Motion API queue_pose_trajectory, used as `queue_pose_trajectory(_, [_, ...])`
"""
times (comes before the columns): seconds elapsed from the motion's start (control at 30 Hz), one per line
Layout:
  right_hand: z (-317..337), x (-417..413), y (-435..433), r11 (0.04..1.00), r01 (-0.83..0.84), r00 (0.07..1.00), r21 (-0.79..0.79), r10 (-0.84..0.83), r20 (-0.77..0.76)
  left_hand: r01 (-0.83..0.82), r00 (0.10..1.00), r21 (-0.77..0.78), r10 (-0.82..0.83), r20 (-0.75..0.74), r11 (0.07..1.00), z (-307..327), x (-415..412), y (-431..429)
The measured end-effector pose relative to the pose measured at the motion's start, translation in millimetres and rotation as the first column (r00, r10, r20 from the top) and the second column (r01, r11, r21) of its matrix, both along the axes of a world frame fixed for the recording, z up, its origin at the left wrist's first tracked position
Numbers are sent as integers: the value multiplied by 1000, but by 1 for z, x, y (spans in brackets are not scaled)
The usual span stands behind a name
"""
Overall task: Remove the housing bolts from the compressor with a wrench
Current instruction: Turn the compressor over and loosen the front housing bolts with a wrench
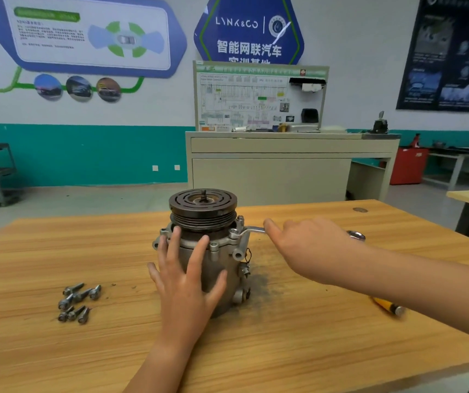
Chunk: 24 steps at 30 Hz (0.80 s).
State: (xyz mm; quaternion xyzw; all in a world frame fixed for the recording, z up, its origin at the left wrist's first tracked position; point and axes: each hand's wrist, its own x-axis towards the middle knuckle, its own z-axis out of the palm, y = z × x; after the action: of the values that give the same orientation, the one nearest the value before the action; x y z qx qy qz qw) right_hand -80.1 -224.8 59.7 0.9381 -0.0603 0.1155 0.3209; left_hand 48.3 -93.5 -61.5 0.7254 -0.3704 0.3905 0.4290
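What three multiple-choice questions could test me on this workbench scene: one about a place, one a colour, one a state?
1. Where do the loose bolts lie?
A. left of the compressor
B. on the pulley
C. right of it

2. What colour is the table?
A. white
B. wood-brown
C. black

3. What is the left hand doing?
A. lifting a bolt
B. pressing flat against the compressor
C. resting on the table

Answers: A, the bolts cluster left of it; B, wood grain shows; B, spread fingers lie on the housing while the right hand works the wrench.

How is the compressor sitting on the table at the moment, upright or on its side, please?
Upright: the compressor stands on end on the table, its pulley facing up, with the left hand flat against its body.
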Motion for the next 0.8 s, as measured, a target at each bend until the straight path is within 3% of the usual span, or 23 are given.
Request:
queue_pose_trajectory(0.17, [-3,31,-28,1000,-27,998,-8,28,48,1,999,33,-3,38,999,0,0,2])
queue_pose_trajectory(0.23, [-8,41,-39,990,-115,985,-84,125,122,-4,998,42,1,61,999,-1,1,2])
queue_pose_trajectory(0.33, [-15,59,-45,958,-285,913,-41,285,292,-14,997,39,11,70,999,-1,2,2])
queue_pose_trajectory(0.47, [-10,70,-43,961,-278,929,19,263,260,-18,998,54,14,63,998,-1,-4,3])
queue_pose_trajectory(0.53, [-7,59,-45,943,-326,870,65,273,411,-19,998,73,14,68,997,-2,-4,4])
queue_pose_trajectory(0.6, [-3,41,-40,882,-450,724,142,268,635,-9,998,73,4,59,997,-3,-2,4])
queue_pose_trajectory(0.67, [0,19,-27,818,-553,648,160,301,699,-2,998,59,-1,57,998,-4,-1,3])
queue_pose_trajectory(0.73, [1,-3,-14,816,-556,677,158,334,656,0,998,51,-3,65,999,-6,0,3])
queue_pose_trajectory(0.8, [-2,-18,-2,861,-463,800,211,304,517,1,996,39,-5,85,999,-6,2,3])
